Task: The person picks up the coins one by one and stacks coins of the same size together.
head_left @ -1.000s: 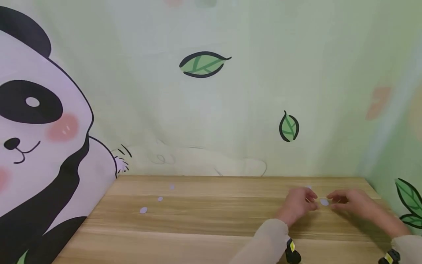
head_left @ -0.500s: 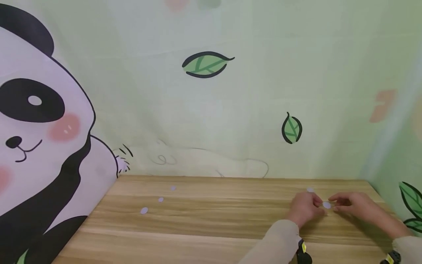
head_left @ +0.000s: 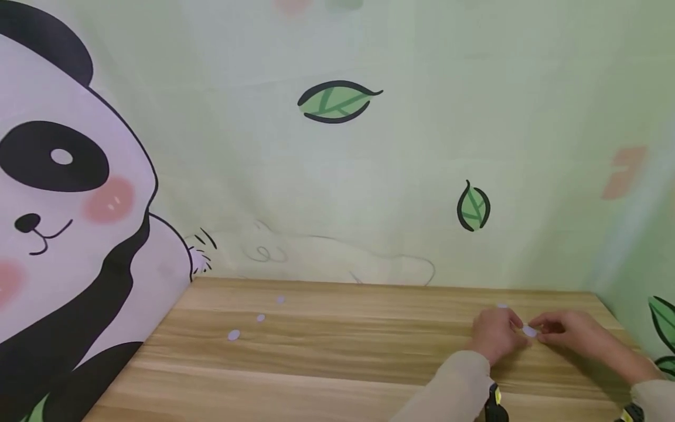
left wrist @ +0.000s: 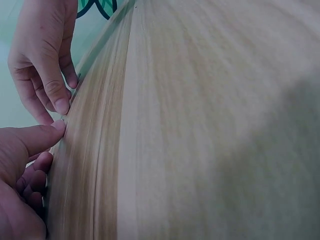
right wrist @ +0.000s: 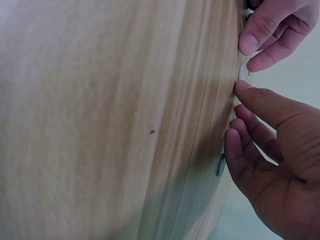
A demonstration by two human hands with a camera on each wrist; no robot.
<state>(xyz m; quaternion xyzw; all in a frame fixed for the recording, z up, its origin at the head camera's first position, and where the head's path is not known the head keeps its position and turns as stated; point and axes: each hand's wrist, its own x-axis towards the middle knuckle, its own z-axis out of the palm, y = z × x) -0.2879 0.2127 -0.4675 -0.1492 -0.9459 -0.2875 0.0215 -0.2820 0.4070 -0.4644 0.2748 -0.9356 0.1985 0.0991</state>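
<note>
Disc [head_left: 529, 332]: at far right of table [head_left: 337, 351], between left hand [head_left: 495, 335] and right hand [head_left: 576, 334].
Left grip: fingers bent at left rim; cannot tell whether pinching.
Right grip: fingers bent at right rim; pinch likewise unclear.
Handling: probably light, stiff, slippery; best pinched by the rim.

No lettering, label or number is legible on the wooden table [head_left: 316, 349], its pale discs [head_left: 234, 335] or the panda backdrop [head_left: 253, 146], whose faint red mark [head_left: 620, 184] cannot be read.
</note>
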